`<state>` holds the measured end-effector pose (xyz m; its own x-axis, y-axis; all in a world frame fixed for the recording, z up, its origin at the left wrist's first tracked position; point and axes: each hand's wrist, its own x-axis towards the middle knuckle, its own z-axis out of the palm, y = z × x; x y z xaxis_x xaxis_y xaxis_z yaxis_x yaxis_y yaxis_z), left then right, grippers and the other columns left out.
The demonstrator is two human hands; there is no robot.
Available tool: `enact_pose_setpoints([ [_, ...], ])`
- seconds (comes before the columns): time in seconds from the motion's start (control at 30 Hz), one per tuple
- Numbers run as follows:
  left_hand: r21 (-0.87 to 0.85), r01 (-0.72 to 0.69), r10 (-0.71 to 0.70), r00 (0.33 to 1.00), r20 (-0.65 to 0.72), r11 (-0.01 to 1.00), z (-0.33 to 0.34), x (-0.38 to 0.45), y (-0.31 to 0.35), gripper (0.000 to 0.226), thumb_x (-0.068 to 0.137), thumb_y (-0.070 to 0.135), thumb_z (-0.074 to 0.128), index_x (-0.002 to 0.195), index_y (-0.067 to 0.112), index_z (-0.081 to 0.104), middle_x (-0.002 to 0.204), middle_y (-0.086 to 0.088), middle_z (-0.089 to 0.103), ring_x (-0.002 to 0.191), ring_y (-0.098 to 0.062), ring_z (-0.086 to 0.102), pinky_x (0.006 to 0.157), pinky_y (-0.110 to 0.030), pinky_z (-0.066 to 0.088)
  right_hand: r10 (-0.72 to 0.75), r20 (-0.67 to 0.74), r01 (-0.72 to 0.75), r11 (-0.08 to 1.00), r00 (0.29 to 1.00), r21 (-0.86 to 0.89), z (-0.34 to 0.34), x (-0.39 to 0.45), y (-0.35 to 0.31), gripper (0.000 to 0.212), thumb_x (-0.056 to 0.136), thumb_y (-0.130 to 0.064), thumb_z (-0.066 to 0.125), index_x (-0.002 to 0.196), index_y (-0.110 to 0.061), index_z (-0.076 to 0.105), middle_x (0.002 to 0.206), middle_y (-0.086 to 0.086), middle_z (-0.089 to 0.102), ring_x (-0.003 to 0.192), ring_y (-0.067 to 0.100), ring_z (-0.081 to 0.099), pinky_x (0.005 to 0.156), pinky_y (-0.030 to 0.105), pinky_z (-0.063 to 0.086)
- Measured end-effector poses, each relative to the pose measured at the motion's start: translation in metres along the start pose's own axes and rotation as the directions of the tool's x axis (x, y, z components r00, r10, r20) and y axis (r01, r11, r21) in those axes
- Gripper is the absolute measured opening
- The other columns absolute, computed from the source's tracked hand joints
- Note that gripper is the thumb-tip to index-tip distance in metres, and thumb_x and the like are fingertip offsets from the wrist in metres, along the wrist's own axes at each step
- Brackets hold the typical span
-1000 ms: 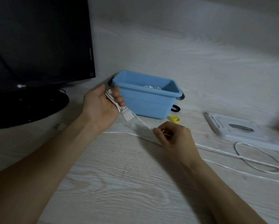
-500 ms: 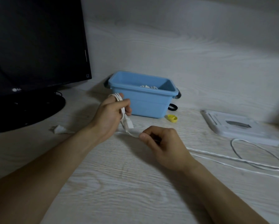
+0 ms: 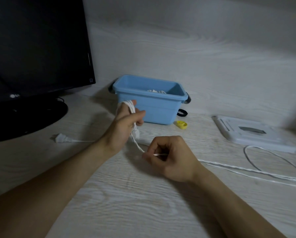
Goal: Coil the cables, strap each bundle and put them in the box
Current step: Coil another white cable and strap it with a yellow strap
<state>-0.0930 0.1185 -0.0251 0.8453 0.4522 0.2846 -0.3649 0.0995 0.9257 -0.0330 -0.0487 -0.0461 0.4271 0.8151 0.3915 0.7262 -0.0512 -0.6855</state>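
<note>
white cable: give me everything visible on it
The white cable is thin, looks twisted or two-stranded, with a plastic-like sheen. One end is wound in a few turns round the left hand fingers, with a small white block hanging below them. From there it runs down to the right hand, which pinches it, then trails right across the desk as a doubled run ending in a loose loop before the white device. Another stretch lies left to a white plug.
</note>
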Motion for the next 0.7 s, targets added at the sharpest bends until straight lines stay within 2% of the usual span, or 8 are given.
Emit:
enact_pose_setpoints([
  [0.07, 0.226, -0.011, -0.035, 0.98, 0.197, 0.974, -0.001, -0.007, -0.004, 0.047, 0.084, 0.036, 0.052, 0.122, 0.009, 0.047, 0.088, -0.01, 0.047, 0.083, -0.017, 0.046, 0.083, -0.026, 0.04, -0.023, -0.055, 0.024, 0.999, 0.998, 0.022, 0.0, 0.001, 0.0, 0.017, 0.088, -0.019, 0.074, 0.073, -0.015, 0.068, 0.059, -0.004, 0.062, 0.049, 0.01, 0.049, 0.051, 0.024, 0.039],
  [0.1, 0.275, -0.019, -0.058, 0.962, 0.266, 0.961, 0.001, -0.011, -0.004, 0.045, 0.089, 0.04, 0.05, 0.119, 0.006, 0.05, 0.09, -0.009, 0.048, 0.083, -0.015, 0.047, 0.08, -0.022, 0.041, -0.043, -0.095, 0.046, 0.998, 0.995, 0.036, 0.0, 0.002, 0.001, 0.016, 0.089, -0.019, 0.073, 0.075, -0.015, 0.068, 0.06, -0.001, 0.062, 0.049, 0.016, 0.05, 0.05, 0.028, 0.04],
  [0.17, 0.278, -0.01, -0.086, 0.939, 0.333, 0.961, 0.004, -0.017, -0.004, 0.044, 0.096, 0.04, 0.047, 0.112, 0.0, 0.056, 0.091, -0.008, 0.055, 0.084, -0.01, 0.055, 0.077, -0.018, 0.045, -0.082, -0.16, 0.097, 0.991, 0.984, 0.089, 0.0, 0.005, 0.0, 0.013, 0.092, -0.02, 0.071, 0.081, -0.012, 0.071, 0.067, 0.0, 0.067, 0.056, 0.022, 0.06, 0.055, 0.04, 0.05],
  [0.23, 0.31, -0.048, -0.085, 0.912, 0.401, 0.95, 0.006, -0.019, -0.001, 0.042, 0.099, 0.038, 0.042, 0.094, -0.001, 0.059, 0.08, -0.014, 0.056, 0.075, -0.016, 0.054, 0.069, -0.026, 0.045, -0.106, -0.207, 0.136, 0.981, 0.973, 0.141, -0.002, 0.007, -0.002, 0.015, 0.096, -0.017, 0.066, 0.088, -0.005, 0.071, 0.078, 0.002, 0.074, 0.071, 0.022, 0.071, 0.068, 0.044, 0.057],
  [0.33, 0.413, -0.105, -0.088, 0.903, 0.421, 0.905, 0.004, -0.018, 0.007, 0.048, 0.096, 0.042, 0.04, 0.084, 0.0, 0.06, 0.064, -0.011, 0.043, 0.063, -0.021, 0.038, 0.053, -0.022, 0.033, -0.108, -0.306, 0.147, 0.983, 0.946, 0.108, -0.004, 0.008, -0.003, 0.014, 0.095, -0.014, 0.067, 0.087, -0.005, 0.072, 0.077, -0.002, 0.074, 0.072, 0.013, 0.071, 0.067, 0.03, 0.055],
  [0.5, 0.353, -0.041, -0.136, 0.876, 0.463, 0.935, 0.002, -0.017, 0.014, 0.042, 0.094, 0.04, 0.041, 0.074, 0.022, 0.073, 0.056, 0.005, 0.039, 0.051, -0.007, 0.029, 0.046, -0.015, 0.026, -0.103, -0.387, 0.111, 0.994, 0.916, -0.004, -0.004, 0.009, -0.002, 0.018, 0.088, -0.033, 0.074, 0.077, -0.018, 0.076, 0.069, -0.007, 0.072, 0.062, 0.018, 0.067, 0.059, 0.043, 0.053],
  [0.6, 0.423, 0.017, -0.234, 0.852, 0.468, 0.906, -0.004, -0.015, 0.016, 0.054, 0.091, 0.046, 0.04, 0.074, 0.003, 0.068, 0.051, 0.004, 0.03, 0.045, -0.007, 0.021, 0.042, -0.019, 0.019, -0.083, -0.404, 0.067, 0.996, 0.911, -0.054, -0.009, 0.008, -0.005, 0.033, 0.076, -0.048, 0.078, 0.069, -0.015, 0.073, 0.059, -0.008, 0.067, 0.051, 0.01, 0.059, 0.053, 0.033, 0.05],
  [0.7, 0.543, -0.026, -0.286, 0.828, 0.482, 0.839, -0.007, -0.014, 0.02, 0.051, 0.089, 0.046, 0.046, 0.063, 0.003, 0.057, 0.048, 0.0, 0.026, 0.043, -0.011, 0.018, 0.041, -0.019, 0.019, -0.091, -0.38, 0.061, 0.994, 0.921, -0.09, -0.018, 0.01, -0.004, 0.044, 0.065, -0.055, 0.08, 0.064, -0.013, 0.068, 0.054, -0.003, 0.063, 0.046, 0.015, 0.054, 0.047, 0.031, 0.045],
])
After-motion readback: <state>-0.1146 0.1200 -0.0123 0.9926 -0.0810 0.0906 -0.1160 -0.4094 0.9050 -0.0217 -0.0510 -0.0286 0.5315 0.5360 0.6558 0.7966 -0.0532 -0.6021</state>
